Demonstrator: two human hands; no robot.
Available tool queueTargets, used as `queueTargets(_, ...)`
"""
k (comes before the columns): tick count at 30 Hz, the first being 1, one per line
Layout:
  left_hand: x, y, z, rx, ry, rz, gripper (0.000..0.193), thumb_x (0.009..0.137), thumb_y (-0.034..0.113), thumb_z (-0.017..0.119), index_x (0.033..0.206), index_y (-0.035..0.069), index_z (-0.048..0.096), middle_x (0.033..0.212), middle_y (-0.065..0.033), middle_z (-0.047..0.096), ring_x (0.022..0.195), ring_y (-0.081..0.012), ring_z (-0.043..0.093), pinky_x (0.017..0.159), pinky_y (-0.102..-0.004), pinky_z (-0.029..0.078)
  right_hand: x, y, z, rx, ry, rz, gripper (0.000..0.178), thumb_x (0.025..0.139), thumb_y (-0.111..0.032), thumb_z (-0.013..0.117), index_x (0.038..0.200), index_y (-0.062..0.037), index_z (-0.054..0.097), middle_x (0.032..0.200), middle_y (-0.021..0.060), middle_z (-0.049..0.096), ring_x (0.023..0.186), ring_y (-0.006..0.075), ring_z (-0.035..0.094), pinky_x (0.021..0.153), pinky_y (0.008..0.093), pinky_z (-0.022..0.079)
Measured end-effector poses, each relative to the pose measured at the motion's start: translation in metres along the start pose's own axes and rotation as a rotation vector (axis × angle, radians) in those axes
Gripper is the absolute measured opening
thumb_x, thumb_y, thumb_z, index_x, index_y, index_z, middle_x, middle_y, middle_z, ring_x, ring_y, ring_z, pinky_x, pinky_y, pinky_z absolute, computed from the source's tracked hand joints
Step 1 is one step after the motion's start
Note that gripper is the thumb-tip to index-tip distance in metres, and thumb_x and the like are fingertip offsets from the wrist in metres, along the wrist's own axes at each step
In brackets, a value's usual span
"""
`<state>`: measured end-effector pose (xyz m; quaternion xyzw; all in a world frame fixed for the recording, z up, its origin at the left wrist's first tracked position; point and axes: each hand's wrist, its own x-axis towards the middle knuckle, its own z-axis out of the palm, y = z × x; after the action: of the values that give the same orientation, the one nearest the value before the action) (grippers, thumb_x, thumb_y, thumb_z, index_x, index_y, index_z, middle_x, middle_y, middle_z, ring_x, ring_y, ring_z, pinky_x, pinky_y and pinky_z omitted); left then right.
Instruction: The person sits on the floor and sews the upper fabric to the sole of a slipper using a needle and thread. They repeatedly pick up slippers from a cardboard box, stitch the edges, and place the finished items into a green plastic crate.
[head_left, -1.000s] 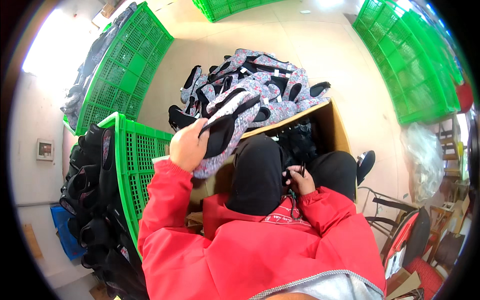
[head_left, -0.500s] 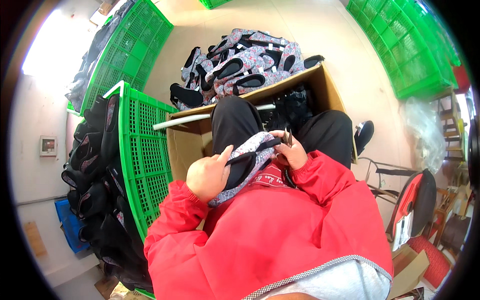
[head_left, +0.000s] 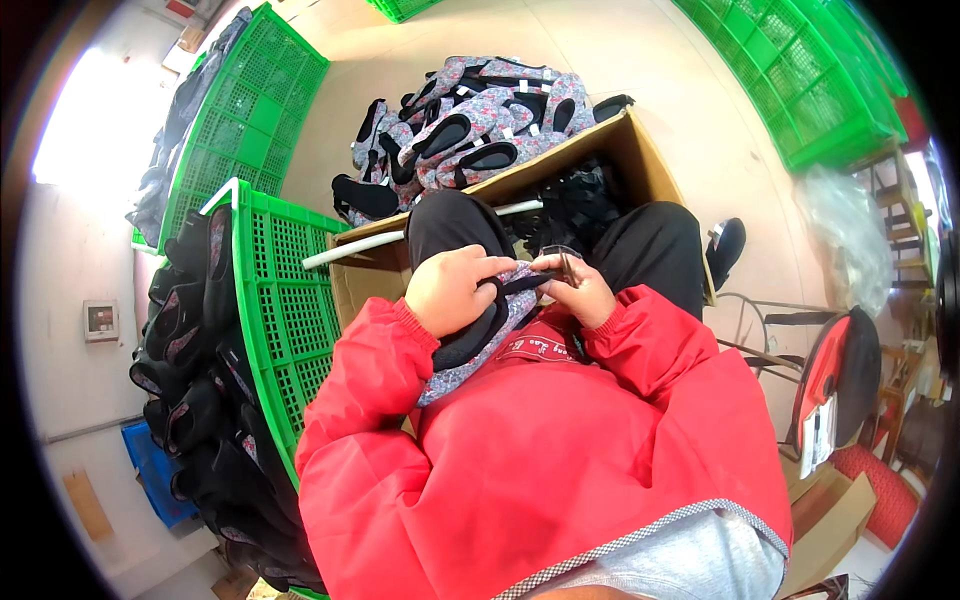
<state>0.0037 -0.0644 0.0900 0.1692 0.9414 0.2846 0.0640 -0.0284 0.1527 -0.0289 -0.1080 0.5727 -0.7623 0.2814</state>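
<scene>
Holding grey-floral fabric slipper with black lining just before red jacket: left hand gripping side, right hand pinching far end plus slim dark tool. Beyond, open brown cardboard box, then heaped grey-floral slippers; left, green plastic mesh crate.

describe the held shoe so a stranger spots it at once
Find the red jacket at lower middle, then follow its sleeves to the left hand and right hand. They hold a speckled grey shoe with a black inside. Similar shoes lie heaped beyond the cardboard box; only this one is held.
</scene>
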Motion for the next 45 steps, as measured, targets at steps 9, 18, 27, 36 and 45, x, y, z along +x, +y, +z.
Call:
queueTargets(9,0.008,-0.011,0.043,-0.242,0.197,-0.21,0.027,0.079,0.001,0.052,0.098,0.007,0.07,0.089,-0.0138,0.068,0.085,-0.0299,0.065,0.079,-0.0362,0.051,0.011,-0.008,-0.005,-0.033,-0.026,-0.096,0.031,0.091,-0.028,0.065,0.106,-0.001,0.065,0.102,0.0039,0.064,0.095,0.0103,0.057,0.087,0.0256,0.043)
queueTargets(18,0.007,-0.001,0.066,-0.272,0.449,-0.317,0.023,0.077,-0.002,0.053,0.092,0.004,0.069,0.094,-0.0121,0.068,0.091,-0.0292,0.066,0.081,-0.0347,0.051,0.026,0.002,-0.007,0.074,0.075,-0.047,0.019,0.088,-0.012,0.068,0.103,0.0002,0.066,0.099,0.0022,0.065,0.091,0.0103,0.059,0.085,0.0251,0.046)
queueTargets(27,0.019,-0.016,0.066,-0.373,0.471,0.091,0.034,0.066,-0.015,0.048,0.095,-0.002,0.062,0.105,-0.015,0.063,0.104,-0.0339,0.06,0.093,-0.0367,0.047,0.029,-0.026,0.003,0.14,0.101,-0.177,0.012,0.092,-0.012,0.065,0.094,-0.0019,0.061,0.078,-0.0005,0.059,0.069,0.0069,0.053,0.065,0.0214,0.043)
queueTargets(36,0.02,-0.021,0.048,-0.961,0.052,-0.104,0.025,0.081,0.001,0.051,0.102,-0.003,0.061,0.107,-0.01,0.058,0.104,-0.0203,0.055,0.098,-0.0294,0.037,0.052,-0.038,0.006,0.117,0.149,-0.126,0.013,0.09,-0.015,0.067,0.097,-0.0045,0.063,0.078,-0.003,0.059,0.064,0.0038,0.049,0.059,0.0194,0.041)
queueTargets(45,0.045,-0.028,0.037,-1.279,-0.16,-0.543,0.01,0.078,-0.001,0.055,0.084,0.001,0.063,0.082,-0.0019,0.063,0.083,-0.0108,0.057,0.082,-0.0221,0.041,0.053,-0.032,0.01,0.123,0.152,-0.055,0.016,0.089,-0.018,0.07,0.094,-0.005,0.063,0.075,-0.0034,0.058,0.062,0.0038,0.049,0.057,0.0205,0.041)
